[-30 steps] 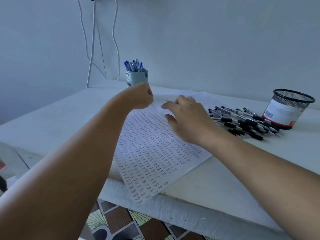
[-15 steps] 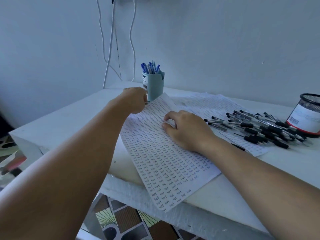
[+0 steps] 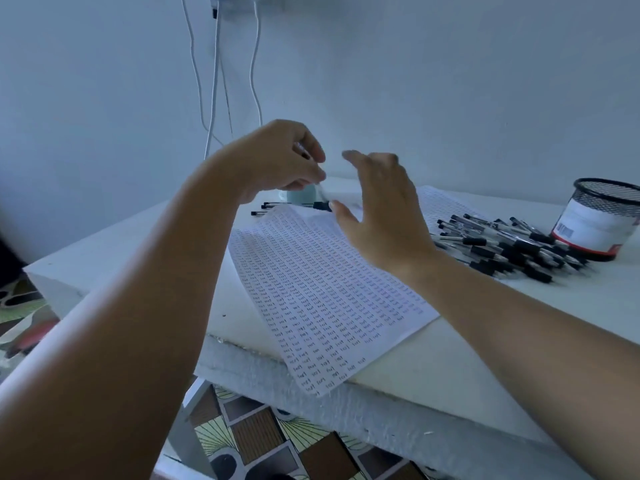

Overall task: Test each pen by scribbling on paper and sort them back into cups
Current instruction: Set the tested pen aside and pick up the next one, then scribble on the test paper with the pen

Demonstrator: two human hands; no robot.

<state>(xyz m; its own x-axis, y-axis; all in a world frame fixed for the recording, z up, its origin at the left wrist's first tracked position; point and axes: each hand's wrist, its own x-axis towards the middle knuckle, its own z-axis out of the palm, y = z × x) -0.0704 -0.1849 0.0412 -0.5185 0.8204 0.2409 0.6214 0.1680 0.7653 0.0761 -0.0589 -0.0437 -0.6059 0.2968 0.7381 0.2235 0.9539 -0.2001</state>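
The left hand [image 3: 277, 161] pinches a light, rigid pen [image 3: 321, 190] mid-barrel; the right hand [image 3: 381, 209], just beside it, hovers spread, holding nothing.

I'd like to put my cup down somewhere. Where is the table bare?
Bare table lies left of the written sheet, and along the near edge right of it. It is crowded between sheet and mesh cup, where the pen pile lies.

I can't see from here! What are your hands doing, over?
Left hand pinching a pen. Right hand open above the paper. Pen pile waiting. Nothing blocking.
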